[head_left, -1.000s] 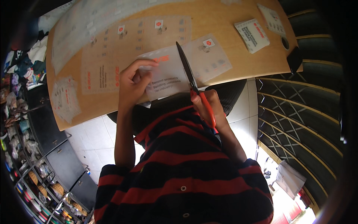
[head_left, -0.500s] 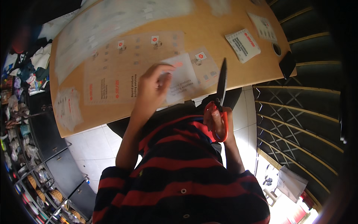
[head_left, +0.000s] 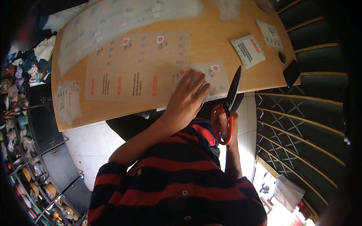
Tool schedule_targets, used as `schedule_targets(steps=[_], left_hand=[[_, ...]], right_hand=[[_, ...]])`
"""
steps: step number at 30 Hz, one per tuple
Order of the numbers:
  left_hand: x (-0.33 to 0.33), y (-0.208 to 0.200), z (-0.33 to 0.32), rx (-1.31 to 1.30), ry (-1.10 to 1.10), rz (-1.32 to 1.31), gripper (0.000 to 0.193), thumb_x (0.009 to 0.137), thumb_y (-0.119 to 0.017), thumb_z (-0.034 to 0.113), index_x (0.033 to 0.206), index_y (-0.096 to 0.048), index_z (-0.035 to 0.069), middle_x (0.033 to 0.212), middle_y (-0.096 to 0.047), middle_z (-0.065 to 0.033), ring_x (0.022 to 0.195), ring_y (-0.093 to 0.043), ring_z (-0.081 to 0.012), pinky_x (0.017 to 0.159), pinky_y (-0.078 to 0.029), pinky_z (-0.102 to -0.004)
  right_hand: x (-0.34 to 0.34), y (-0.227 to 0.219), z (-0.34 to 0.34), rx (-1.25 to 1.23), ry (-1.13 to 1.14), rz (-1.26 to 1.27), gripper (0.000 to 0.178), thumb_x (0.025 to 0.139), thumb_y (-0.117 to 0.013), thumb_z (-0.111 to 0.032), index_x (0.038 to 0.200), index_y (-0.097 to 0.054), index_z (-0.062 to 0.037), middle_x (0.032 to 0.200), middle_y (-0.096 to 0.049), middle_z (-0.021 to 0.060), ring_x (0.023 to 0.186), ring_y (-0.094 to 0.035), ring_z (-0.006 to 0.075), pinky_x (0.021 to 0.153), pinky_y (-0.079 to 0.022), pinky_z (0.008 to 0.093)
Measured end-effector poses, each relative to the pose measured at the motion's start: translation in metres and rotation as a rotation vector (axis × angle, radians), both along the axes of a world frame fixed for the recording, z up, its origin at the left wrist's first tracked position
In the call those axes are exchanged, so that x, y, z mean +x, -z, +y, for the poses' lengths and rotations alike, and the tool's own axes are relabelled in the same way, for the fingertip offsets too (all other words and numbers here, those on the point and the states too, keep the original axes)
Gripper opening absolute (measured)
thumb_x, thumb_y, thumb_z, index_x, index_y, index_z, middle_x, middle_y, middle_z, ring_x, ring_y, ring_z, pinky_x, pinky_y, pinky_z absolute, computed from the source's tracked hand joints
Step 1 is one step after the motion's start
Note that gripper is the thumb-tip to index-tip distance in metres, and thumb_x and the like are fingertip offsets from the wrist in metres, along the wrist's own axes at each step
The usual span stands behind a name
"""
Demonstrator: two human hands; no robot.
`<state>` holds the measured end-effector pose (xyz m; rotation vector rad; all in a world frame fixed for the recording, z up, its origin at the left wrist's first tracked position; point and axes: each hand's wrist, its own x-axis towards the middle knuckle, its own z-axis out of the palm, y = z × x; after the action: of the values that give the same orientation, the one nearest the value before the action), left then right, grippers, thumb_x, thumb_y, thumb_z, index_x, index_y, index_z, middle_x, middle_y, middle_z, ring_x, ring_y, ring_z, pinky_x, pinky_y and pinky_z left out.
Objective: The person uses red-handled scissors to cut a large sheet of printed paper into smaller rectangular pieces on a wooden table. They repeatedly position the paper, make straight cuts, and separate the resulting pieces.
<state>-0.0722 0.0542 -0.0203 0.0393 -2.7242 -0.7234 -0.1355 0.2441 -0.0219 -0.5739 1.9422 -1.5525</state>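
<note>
My left hand (head_left: 187,98) lies with its fingers apart on a small translucent printed sheet (head_left: 219,80) at the table's near edge, covering part of its red and black print. My right hand (head_left: 224,123) grips scissors (head_left: 233,89) with red handles and dark blades; the blades point up and away, just right of the small sheet. Whether the blades are fully closed I cannot tell. Left of my left hand, a larger translucent sheet (head_left: 128,64), printed in repeated red, black and grey patterns, lies flat on the brown table (head_left: 211,37).
Several cut printed pieces (head_left: 249,51) lie at the right, with more pieces (head_left: 270,34) beyond. A table hole (head_left: 281,57) and a flat black object (head_left: 291,74) sit at the right edge. More translucent sheets (head_left: 132,19) cover the far left; a pile (head_left: 69,102) lies near left.
My left hand has come down flat and moved right onto the small sheet, which now lies farther right. The scissors in my right hand have shifted slightly right and tilted more to the right.
</note>
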Motion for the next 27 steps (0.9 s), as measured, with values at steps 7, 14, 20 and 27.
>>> schedule_targets(steps=[7,14,20,27], left_hand=[[0.003,-0.015,-0.022,0.177,-0.053,0.196,0.035,0.073,-0.069,-0.005,0.107,-0.067,0.000,0.105,-0.071,-0.0137,0.101,-0.068,-0.0322,0.087,-0.057,-0.0409],[0.082,-0.084,-0.135,-0.069,-0.530,0.439,0.032,0.084,-0.062,-0.009,0.112,-0.071,0.003,0.111,-0.072,-0.0134,0.102,-0.071,-0.0253,0.091,-0.054,-0.0334],[0.221,-0.086,-0.204,-0.451,-1.001,0.320,0.039,0.084,-0.059,-0.011,0.119,-0.069,0.004,0.119,-0.070,-0.0134,0.113,-0.066,-0.0282,0.095,-0.052,-0.0363],[0.276,0.009,-0.235,-0.334,-1.070,-0.234,0.044,0.095,-0.063,0.022,0.135,-0.056,0.006,0.143,-0.050,-0.0228,0.139,-0.040,-0.0394,0.113,-0.033,-0.0462]], right_hand=[[-0.009,0.006,0.006,-0.005,-0.031,0.086,0.058,0.098,-0.046,-0.056,0.071,-0.056,-0.0055,0.054,-0.051,-0.0005,0.048,-0.048,0.0095,0.043,-0.032,0.0248],[0.000,0.028,0.012,-0.094,-0.082,-0.130,0.086,0.080,-0.047,-0.085,0.083,-0.061,0.0000,0.059,-0.055,-0.0002,0.046,-0.051,0.0068,0.041,-0.033,0.0219],[0.012,0.010,-0.022,-0.071,-0.314,-0.113,0.087,0.075,-0.052,-0.087,0.084,-0.058,-0.0003,0.059,-0.052,-0.0010,0.044,-0.048,0.0060,0.039,-0.033,0.0228],[0.017,0.014,-0.027,-0.048,-0.398,-0.220,0.072,0.079,-0.064,-0.074,0.088,-0.054,-0.0030,0.063,-0.052,-0.0011,0.052,-0.050,0.0073,0.047,-0.039,0.0246]])
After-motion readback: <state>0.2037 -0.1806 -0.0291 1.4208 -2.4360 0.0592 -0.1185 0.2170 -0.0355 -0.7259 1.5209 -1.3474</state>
